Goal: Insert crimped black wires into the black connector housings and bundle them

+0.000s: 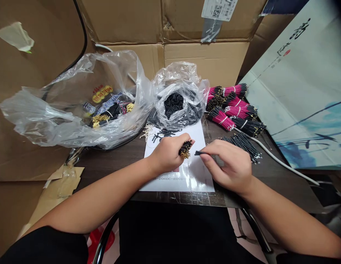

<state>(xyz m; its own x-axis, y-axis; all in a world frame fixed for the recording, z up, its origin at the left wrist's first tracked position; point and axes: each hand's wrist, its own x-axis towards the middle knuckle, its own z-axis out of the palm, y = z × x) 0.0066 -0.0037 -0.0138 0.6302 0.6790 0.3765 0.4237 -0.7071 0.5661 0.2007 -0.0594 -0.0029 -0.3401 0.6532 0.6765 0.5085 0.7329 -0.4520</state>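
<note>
My left hand [168,153] is closed around a bundle of black wires [185,149], whose gold-coloured metal ends point toward the right. Between thumb and fingertips, my right hand [230,165] pinches a few short black sleeves [199,153], a small gap away from the wire ends. Beneath both hands lies a white printed sheet [198,179]. Loose black sleeves [165,134] are scattered on its far part. Behind them an opened clear plastic bag [196,113] is full of similar black sleeves [173,104].
A large clear bag [63,126] at left contains black wire bundles [104,116]. Tied pink and black wire bundles [237,106] are piled at right, near loose dark wires [243,146] and a white cable [280,157]. Cardboard [203,60] stands behind; a painted panel [304,95] leans at right.
</note>
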